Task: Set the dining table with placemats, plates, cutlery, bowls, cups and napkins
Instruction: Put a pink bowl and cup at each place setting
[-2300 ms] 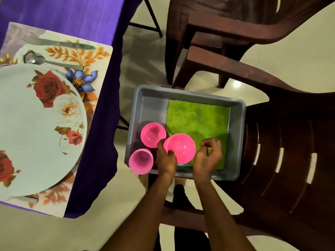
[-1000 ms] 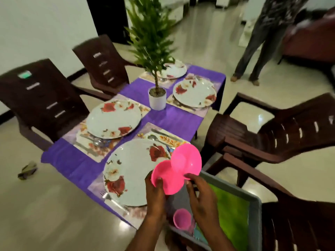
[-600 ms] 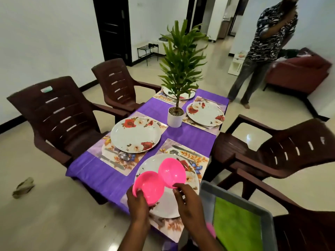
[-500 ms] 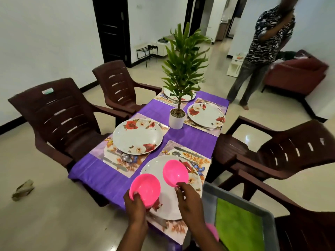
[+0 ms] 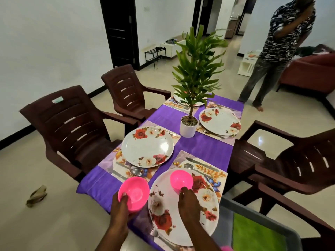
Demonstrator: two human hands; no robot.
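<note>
Bowls, pink plastic, two, carried one per hand above the near end of the table (image 5: 204, 149).

Left bowl (image 5: 134, 192): gripped at its near rim by the left hand (image 5: 121, 205), thumb inside the rim, fingers curled beneath. It hung past the left edge of the nearest plate (image 5: 183, 207), over the purple cloth (image 5: 203, 147), clear of any placemat.

Right bowl (image 5: 181, 179): pinched at its near rim by the right hand (image 5: 188, 201), over the far part of the nearest plate; whether it touched the plate could not be told.

Setting: four floral plates on floral placemats. The second plate (image 5: 147, 146) lay just beyond the left bowl. A spoon (image 5: 190, 166) and knife (image 5: 202, 164) lay along the far edge of the nearest placemat (image 5: 213, 172).

Risks, as judged:
- Each bowl hung from a one-sided rim grip; light plastic could tip or slip out and drop to the plate or floor.
- Smooth bowl on a glossy plate could slide if released at a tilt.
- Left bowl's likely path to the second plate passed over the cutlery (image 5: 135, 171) at that plate's near edge, and a low carry could knock it askew.
- Potted plant (image 5: 189, 124) stood centrally; a long reach to the far settings could brush its leaves or topple the pot.
- Grey tub (image 5: 282, 230) sat just beside the right forearm; an elbow could nudge it.
</note>
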